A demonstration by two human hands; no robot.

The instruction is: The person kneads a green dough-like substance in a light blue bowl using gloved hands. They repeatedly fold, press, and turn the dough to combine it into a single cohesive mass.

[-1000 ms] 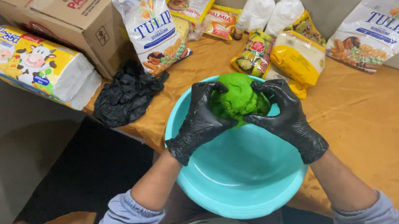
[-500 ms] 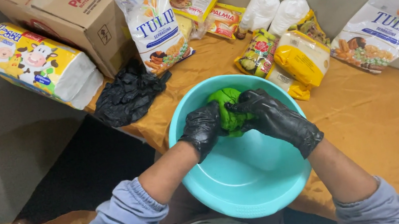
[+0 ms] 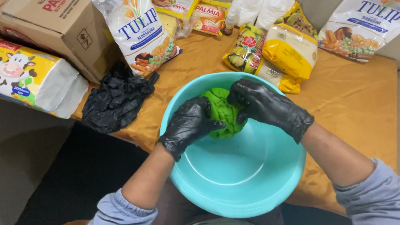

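A lump of bright green dough point(image 3: 222, 112) lies in the far part of a turquoise plastic bowl point(image 3: 237, 181) in front of me. My left hand point(image 3: 187, 125), in a black glove, presses against the dough's left side. Gloved in black too, my right hand point(image 3: 266, 106) lies over its right side and top with the fingers curled on it. Both hands grip the dough inside the bowl.
The bowl sits at the near edge of a low surface under an orange cloth point(image 3: 360, 108). Behind it are a crumpled black plastic bag point(image 3: 113, 100), flour bags point(image 3: 136, 29) point(image 3: 369, 16), yellow packets point(image 3: 289, 53), two white sacks point(image 3: 258, 4), a cardboard box point(image 3: 52, 23) and a tissue pack point(image 3: 12, 72).
A second ago the hands held the dough up as a ball above the bowl's far rim. They have since pushed it down into the bowl and flattened it.
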